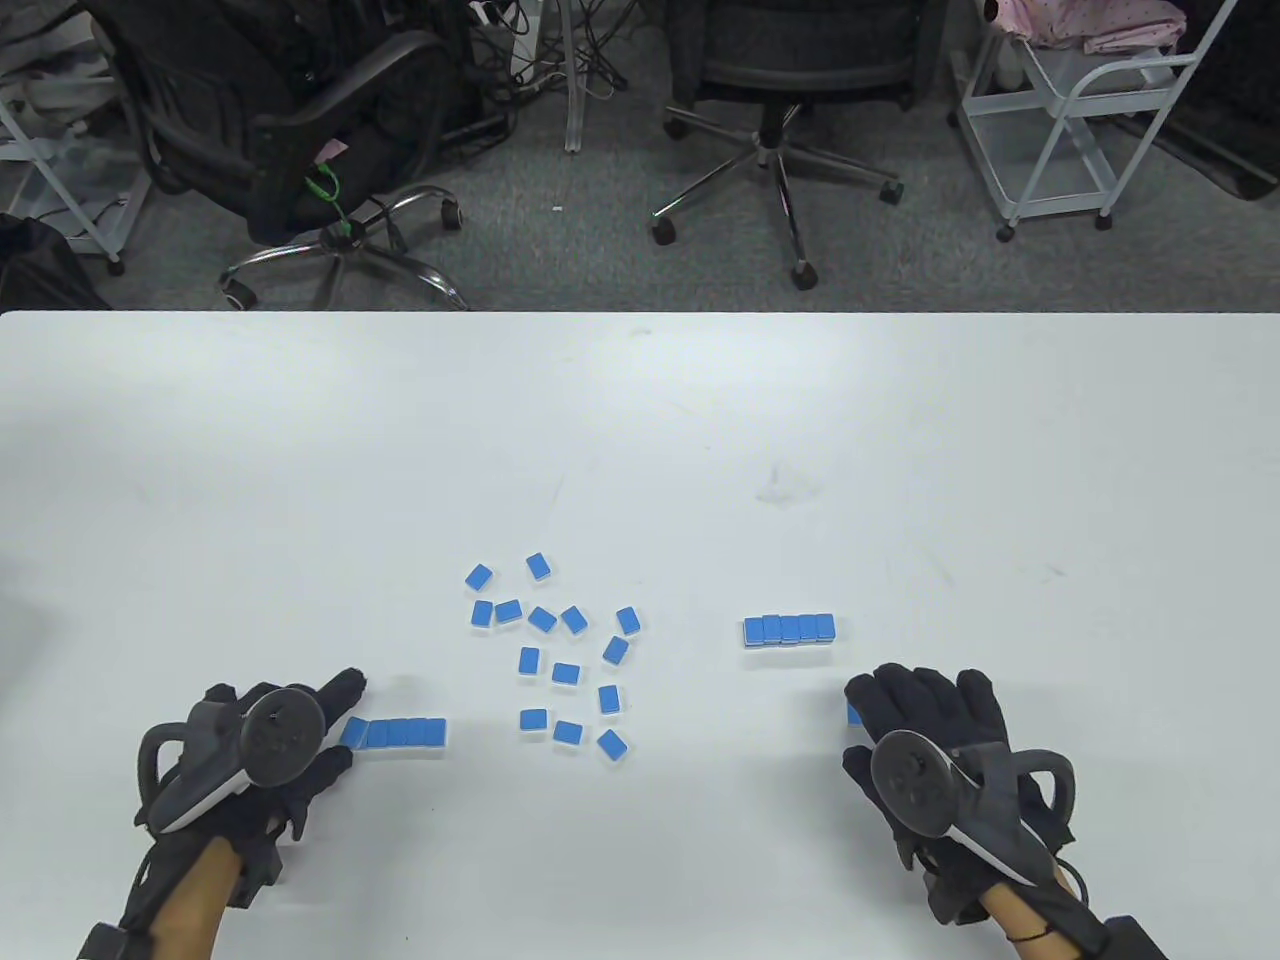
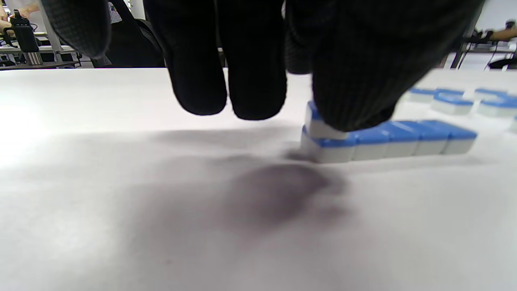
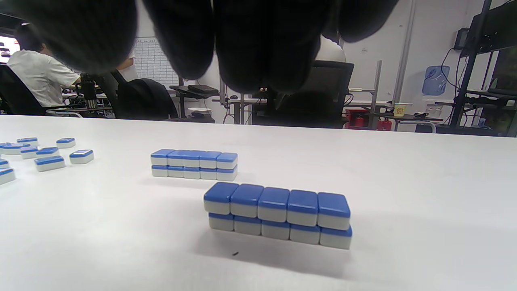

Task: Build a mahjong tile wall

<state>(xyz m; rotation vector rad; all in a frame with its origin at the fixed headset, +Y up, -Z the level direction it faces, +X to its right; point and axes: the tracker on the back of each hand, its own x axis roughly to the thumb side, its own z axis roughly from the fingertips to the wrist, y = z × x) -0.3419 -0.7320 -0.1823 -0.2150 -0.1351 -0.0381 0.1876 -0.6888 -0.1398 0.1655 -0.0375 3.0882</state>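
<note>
Gloves covered both hands at the bottom of the table view. The left hand (image 1: 275, 745) sat at lower left, its thumb and a finger pinching a tile (image 2: 321, 123) over the left end of a row (image 1: 400, 733) of five tiles; in the left wrist view that tile sat tilted on the row's end tile, and two other fingers (image 2: 226, 72) hung straight above the table (image 1: 640, 420), touching nothing. The right hand (image 1: 925, 725) lay at lower right with fingers loosely spread and nothing in them. Under its fingertips in the table view only a blue sliver of a near wall (image 3: 278, 214) showed; the right wrist view showed it plainly in the centre, two layers of five tiles, blue backs up, the top layer slightly offset from the bottom one. Whether the fingers touched it could not be told.

Above that hand in the table view stood a far wall (image 1: 790, 629), also five tiles long and two high, apart from the near one. In the middle of the table, between the hands, lay loose tiles (image 1: 555, 650) scattered at odd angles, blue sides up, none stacked.

Beyond the table's far edge, at the top of the table view, were two office chairs (image 1: 770, 70) and a white cart (image 1: 1070, 110) at upper right. A person (image 3: 36, 76) in a white shirt sat at the upper left of the right wrist view.
</note>
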